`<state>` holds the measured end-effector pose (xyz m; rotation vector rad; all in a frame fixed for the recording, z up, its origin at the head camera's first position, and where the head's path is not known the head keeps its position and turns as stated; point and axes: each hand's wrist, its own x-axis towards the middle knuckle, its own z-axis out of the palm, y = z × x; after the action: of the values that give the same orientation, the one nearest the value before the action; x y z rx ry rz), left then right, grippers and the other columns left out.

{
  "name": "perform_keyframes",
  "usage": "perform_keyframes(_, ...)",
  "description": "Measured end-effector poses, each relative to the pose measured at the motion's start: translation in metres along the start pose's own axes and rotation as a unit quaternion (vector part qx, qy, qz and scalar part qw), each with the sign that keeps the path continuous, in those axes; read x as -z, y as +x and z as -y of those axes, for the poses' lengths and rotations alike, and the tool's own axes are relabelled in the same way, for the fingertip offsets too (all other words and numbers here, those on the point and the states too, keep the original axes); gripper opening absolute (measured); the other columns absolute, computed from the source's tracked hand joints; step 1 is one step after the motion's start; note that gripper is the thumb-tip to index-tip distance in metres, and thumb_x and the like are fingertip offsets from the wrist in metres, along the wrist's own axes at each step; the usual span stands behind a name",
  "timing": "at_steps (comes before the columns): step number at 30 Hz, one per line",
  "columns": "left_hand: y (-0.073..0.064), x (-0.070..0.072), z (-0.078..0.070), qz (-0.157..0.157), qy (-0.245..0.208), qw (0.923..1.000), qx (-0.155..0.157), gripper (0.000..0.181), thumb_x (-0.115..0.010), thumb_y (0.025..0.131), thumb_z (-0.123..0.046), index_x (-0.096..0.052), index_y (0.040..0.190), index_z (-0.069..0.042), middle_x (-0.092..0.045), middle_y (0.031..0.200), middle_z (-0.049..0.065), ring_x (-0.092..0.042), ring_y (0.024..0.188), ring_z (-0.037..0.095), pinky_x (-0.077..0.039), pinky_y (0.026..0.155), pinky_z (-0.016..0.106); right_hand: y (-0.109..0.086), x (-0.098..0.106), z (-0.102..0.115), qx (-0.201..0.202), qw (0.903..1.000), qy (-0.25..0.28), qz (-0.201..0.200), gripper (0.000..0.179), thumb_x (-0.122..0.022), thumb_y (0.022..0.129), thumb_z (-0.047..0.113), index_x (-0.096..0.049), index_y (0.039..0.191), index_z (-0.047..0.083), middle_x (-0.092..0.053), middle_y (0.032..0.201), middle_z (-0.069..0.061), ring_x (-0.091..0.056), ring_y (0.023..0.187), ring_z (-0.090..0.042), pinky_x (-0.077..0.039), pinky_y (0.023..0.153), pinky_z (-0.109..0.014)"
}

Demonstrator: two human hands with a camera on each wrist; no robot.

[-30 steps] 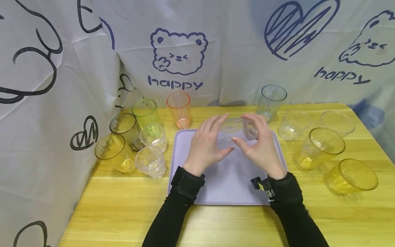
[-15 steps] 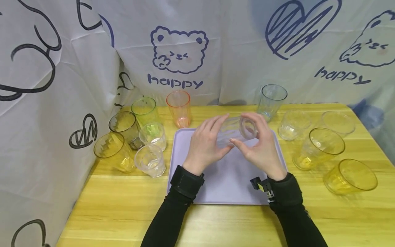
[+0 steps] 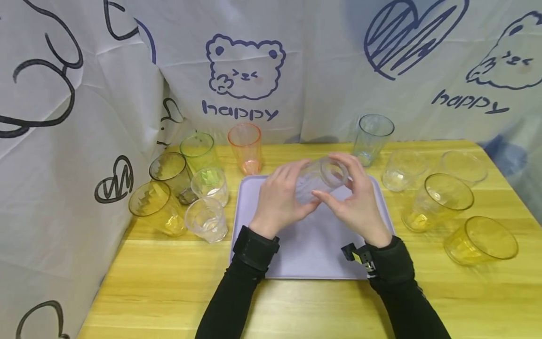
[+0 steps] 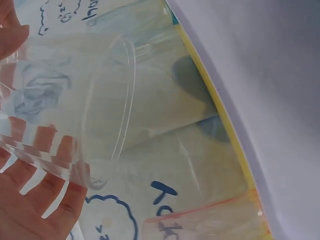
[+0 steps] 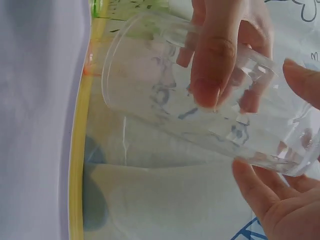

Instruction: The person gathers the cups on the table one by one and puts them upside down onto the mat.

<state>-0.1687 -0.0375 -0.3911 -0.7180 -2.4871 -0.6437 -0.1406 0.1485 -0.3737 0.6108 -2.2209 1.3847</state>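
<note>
A clear cup (image 3: 311, 181) is held up above a lilac tray (image 3: 313, 254), tilted, its base end toward the upper right in the head view. My left hand (image 3: 277, 197) curls around its left side; in the right wrist view, the left thumb (image 5: 215, 65) lies along the cup's wall. My right hand (image 3: 360, 202) grips the base end between thumb and fingers. In the left wrist view, the cup's wide rim (image 4: 127, 100) points toward the tray. Some left fingers are hidden behind the cup in the head view.
Left of the tray stand yellow (image 3: 156, 212), grey (image 3: 173, 176), green (image 3: 199, 150) and clear cups (image 3: 207, 221); an orange one (image 3: 245, 146) is behind. On the right are a blue cup (image 3: 372, 139), clear cups (image 3: 402, 172) and yellow cups (image 3: 438, 202). A printed cloth (image 3: 322, 94) hangs behind.
The cup has turned from nearly level to tilted, its base end rising and showing more to the head camera. Right thumb and fingers have shifted slightly left along it; the other cups stay put.
</note>
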Motion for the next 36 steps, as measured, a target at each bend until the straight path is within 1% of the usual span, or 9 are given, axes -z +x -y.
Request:
perform_keyframes(4,-0.003,-0.001,0.01,0.007,-0.017,0.9988,0.046,0.086,-0.089,0.069,-0.047,-0.052,0.139,-0.014,-0.066,0.133,0.003,-0.065,0.12,0.022,-0.059,0.094,0.039,0.002,-0.002,0.0,-0.028,0.9958,0.077,-0.041,0.06,-0.073,0.085,-0.007,-0.048,0.14,-0.004,-0.055,0.138,-0.005,-0.052,0.133,-0.018,-0.051,0.109,-0.033)
perform_keyframes(7,-0.009,0.001,0.022,0.007,-0.03,0.9946,0.099,0.085,-0.089,0.068,-0.047,-0.052,0.137,-0.014,-0.067,0.128,0.005,-0.067,0.114,0.023,-0.058,0.091,0.042,0.003,-0.004,-0.002,-0.084,0.9723,0.189,-0.109,0.038,-0.062,0.093,-0.007,-0.051,0.13,-0.006,-0.06,0.126,-0.001,-0.059,0.123,-0.017,-0.053,0.104,-0.025)
perform_keyframes(9,-0.012,0.005,0.03,0.001,-0.043,0.9897,0.137,0.085,-0.089,0.068,-0.046,-0.05,0.136,-0.013,-0.067,0.126,0.006,-0.067,0.11,0.026,-0.058,0.089,0.045,0.005,-0.005,-0.005,-0.145,0.9361,0.285,-0.146,0.024,-0.056,0.098,-0.003,-0.054,0.122,-0.001,-0.062,0.118,-0.003,-0.063,0.116,-0.02,-0.055,0.101,-0.027)
perform_keyframes(11,-0.016,0.007,0.037,-0.006,-0.058,0.9831,0.173,0.085,-0.088,0.07,-0.044,-0.047,0.137,-0.012,-0.067,0.125,0.009,-0.068,0.109,0.029,-0.058,0.088,0.048,0.007,-0.006,-0.009,-0.208,0.8907,0.363,-0.179,0.017,-0.052,0.1,-0.001,-0.055,0.116,0.006,-0.063,0.112,-0.005,-0.065,0.11,-0.022,-0.056,0.1,-0.028)
perform_keyframes(14,-0.019,0.009,0.046,-0.024,-0.095,0.97,0.223,0.086,-0.088,0.071,-0.04,-0.044,0.139,-0.01,-0.065,0.127,0.013,-0.067,0.11,0.033,-0.058,0.089,0.049,0.009,-0.009,-0.014,-0.288,0.8379,0.423,-0.19,0.017,-0.048,0.102,0.0,-0.054,0.11,0.012,-0.064,0.107,-0.004,-0.067,0.105,-0.021,-0.057,0.1,-0.03)
perform_keyframes(23,-0.022,0.006,0.059,-0.075,-0.136,0.9404,0.302,0.084,-0.087,0.073,-0.033,-0.042,0.137,-0.004,-0.064,0.128,0.022,-0.066,0.112,0.039,-0.057,0.095,0.05,0.008,-0.03,-0.024,-0.404,0.8026,0.419,-0.131,0.01,-0.044,0.104,0.008,-0.047,0.11,0.016,-0.063,0.104,0.001,-0.067,0.103,-0.015,-0.055,0.101,-0.027)
perform_keyframes(31,-0.023,0.002,0.067,-0.079,-0.111,0.9269,0.35,0.084,-0.087,0.072,-0.037,-0.042,0.135,-0.006,-0.065,0.125,0.021,-0.067,0.11,0.039,-0.057,0.091,0.052,0.007,-0.04,-0.026,-0.452,0.726,0.506,-0.113,0.016,-0.035,0.101,0.003,-0.042,0.106,0.017,-0.059,0.102,0.001,-0.06,0.109,-0.017,-0.048,0.107,-0.026)
perform_keyframes(33,-0.024,0.0,0.069,-0.077,-0.113,0.925,0.355,0.084,-0.087,0.072,-0.037,-0.042,0.135,-0.006,-0.065,0.124,0.021,-0.067,0.11,0.04,-0.057,0.092,0.052,0.007,-0.042,-0.027,-0.459,0.7206,0.507,-0.113,0.017,-0.035,0.1,0.003,-0.042,0.106,0.017,-0.059,0.101,0.001,-0.061,0.108,-0.017,-0.049,0.106,-0.026)
perform_keyframes(36,-0.024,-0.002,0.071,-0.075,-0.114,0.9226,0.361,0.082,-0.087,0.072,-0.036,-0.042,0.134,-0.006,-0.066,0.124,0.022,-0.067,0.111,0.04,-0.056,0.092,0.052,0.007,-0.045,-0.027,-0.465,0.7229,0.5,-0.106,0.017,-0.036,0.1,0.003,-0.041,0.107,0.017,-0.058,0.102,0.001,-0.06,0.109,-0.016,-0.049,0.106,-0.026)
